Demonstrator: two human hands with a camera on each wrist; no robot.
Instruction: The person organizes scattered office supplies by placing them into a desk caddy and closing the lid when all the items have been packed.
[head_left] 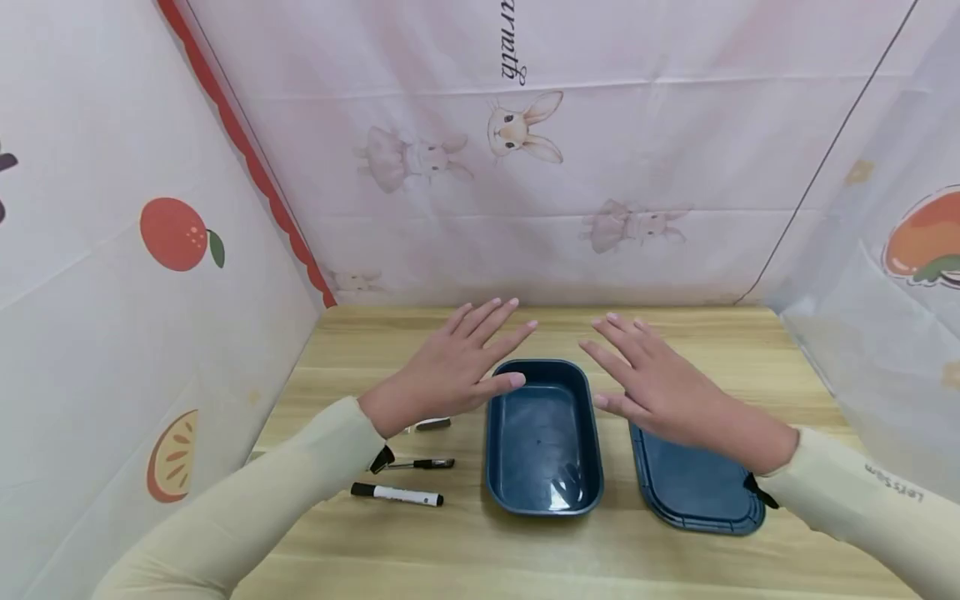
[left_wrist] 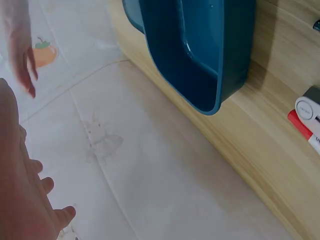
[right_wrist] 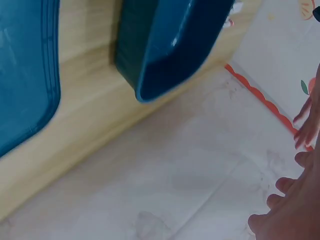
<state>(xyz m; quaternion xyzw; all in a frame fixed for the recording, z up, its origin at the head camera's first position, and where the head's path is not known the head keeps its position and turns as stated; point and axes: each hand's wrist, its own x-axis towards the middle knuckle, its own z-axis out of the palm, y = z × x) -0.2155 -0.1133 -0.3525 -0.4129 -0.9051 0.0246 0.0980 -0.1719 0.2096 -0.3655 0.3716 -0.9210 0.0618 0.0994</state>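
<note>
Lid [head_left: 701,487] off, lower right; pens [head_left: 408,496] outside box [head_left: 538,442], lower left — seemingly barely begun; left hand [head_left: 461,360], right hand [head_left: 663,383] free, fingers apart.

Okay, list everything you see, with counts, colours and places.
Container: one, dark blue, central
Lid: one, dark blue, right of container
Black-capped marker: one, white-bodied, left of container
Pen: one, partly black, beyond that marker
Red-capped marker: one, white-bodied, left of container
Unclear item: one, grey and white, beside that marker
Table: one, light wood, underneath
Printed sheets: three sides, pale, around table
Sleeves: two, cream, both arms
Left hand: one, bare, raised at container's left
Right hand: one, bare, raised at container's right
</note>
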